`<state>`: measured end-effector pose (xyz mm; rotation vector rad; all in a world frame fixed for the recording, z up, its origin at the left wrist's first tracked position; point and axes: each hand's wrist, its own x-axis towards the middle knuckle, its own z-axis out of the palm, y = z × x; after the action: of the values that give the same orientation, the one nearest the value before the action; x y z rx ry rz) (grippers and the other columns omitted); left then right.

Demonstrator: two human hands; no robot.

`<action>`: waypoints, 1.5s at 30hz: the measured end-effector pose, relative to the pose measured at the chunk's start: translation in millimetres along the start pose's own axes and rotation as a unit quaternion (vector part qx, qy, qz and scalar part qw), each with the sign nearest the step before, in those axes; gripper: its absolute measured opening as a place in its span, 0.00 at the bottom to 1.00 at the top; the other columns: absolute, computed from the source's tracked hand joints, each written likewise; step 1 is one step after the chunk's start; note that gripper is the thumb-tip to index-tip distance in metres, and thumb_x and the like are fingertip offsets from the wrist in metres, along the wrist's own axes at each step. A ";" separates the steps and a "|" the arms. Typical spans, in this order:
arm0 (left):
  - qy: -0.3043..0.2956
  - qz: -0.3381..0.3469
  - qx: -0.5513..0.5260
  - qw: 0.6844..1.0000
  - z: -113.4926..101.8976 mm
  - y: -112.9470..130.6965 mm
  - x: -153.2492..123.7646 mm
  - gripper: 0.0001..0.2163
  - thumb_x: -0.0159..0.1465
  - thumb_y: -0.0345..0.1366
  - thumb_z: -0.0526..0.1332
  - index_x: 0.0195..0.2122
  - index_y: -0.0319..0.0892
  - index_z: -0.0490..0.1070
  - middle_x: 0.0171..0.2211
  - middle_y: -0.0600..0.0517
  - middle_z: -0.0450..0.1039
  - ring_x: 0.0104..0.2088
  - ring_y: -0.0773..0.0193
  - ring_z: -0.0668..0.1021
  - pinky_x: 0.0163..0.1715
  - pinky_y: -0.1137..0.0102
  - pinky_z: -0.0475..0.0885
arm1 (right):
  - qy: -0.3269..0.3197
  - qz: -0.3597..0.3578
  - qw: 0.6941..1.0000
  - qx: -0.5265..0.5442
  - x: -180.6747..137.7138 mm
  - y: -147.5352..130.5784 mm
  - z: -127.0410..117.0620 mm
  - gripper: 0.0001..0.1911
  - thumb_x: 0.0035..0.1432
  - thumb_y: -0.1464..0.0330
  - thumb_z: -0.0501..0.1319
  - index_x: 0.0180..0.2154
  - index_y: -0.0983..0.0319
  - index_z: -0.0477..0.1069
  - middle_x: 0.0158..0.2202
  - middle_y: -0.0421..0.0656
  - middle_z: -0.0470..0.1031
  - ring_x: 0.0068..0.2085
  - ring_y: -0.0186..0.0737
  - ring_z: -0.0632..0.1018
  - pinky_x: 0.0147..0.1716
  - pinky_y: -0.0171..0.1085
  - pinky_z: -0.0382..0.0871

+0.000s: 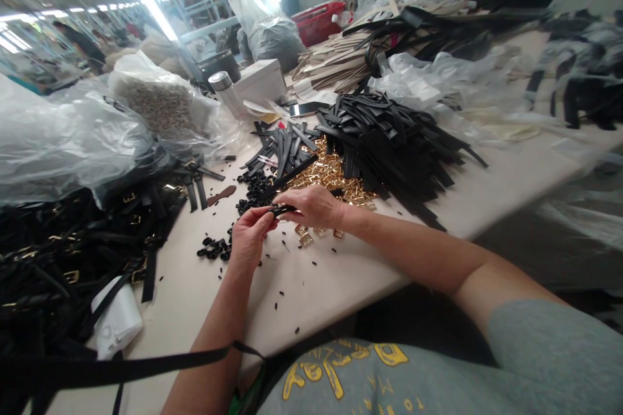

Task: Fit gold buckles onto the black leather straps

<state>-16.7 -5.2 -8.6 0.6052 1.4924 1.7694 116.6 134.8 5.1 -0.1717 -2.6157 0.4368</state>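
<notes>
A black leather strap (282, 210) is stretched between my two hands above the table. My left hand (249, 233) pinches one end of it, and my right hand (314, 206) grips the other side with bent fingers. Just beyond lie a heap of gold buckles (324, 168) and a cluster of small black loops (256, 189). More black loops (214, 246) are scattered left of my left hand. A few loose gold buckles (305, 238) lie under my right wrist. Whether a buckle is on the held strap cannot be made out.
A large pile of black straps (389, 136) spreads at the back right. Finished-looking buckled straps (73, 266) are heaped at left beside a white roll (117, 318). Plastic bags (63, 136), a steel flask (226, 91), a white box (260, 81) and a phone (309, 108) stand or lie behind.
</notes>
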 end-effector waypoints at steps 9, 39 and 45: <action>-0.016 -0.027 0.003 1.000 9.0 -5.9 -2.4 0.19 0.43 0.40 0.76 0.33 0.39 0.75 0.29 0.51 0.76 0.26 0.66 0.78 0.30 0.72 0.74 | -0.059 0.082 0.994 -0.040 2.4 -9.4 -4.6 0.21 0.68 0.62 0.50 0.59 0.59 0.61 0.39 0.45 0.79 0.33 0.36 0.77 0.27 0.33 0.57; -0.018 0.013 -0.019 1.000 4.1 -7.6 0.3 0.17 0.47 0.44 0.74 0.27 0.39 0.70 0.23 0.54 0.72 0.21 0.69 0.74 0.24 0.75 0.71 | 0.011 -0.061 0.998 -0.024 -3.2 -4.6 2.6 0.18 0.65 0.56 0.53 0.41 0.62 0.73 0.34 0.44 0.76 0.32 0.34 0.75 0.29 0.33 0.58; 0.003 0.001 -0.024 1.000 1.8 -3.6 0.9 0.18 0.46 0.45 0.74 0.28 0.39 0.70 0.23 0.54 0.72 0.22 0.68 0.75 0.24 0.75 0.71 | 0.023 -0.090 0.995 -0.043 -2.5 0.6 -1.5 0.17 0.66 0.58 0.52 0.41 0.62 0.73 0.33 0.44 0.75 0.32 0.34 0.73 0.28 0.32 0.59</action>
<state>-15.1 -3.2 -11.8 0.5776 1.4500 1.8054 119.5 135.3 5.1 0.0273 -2.5774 0.2551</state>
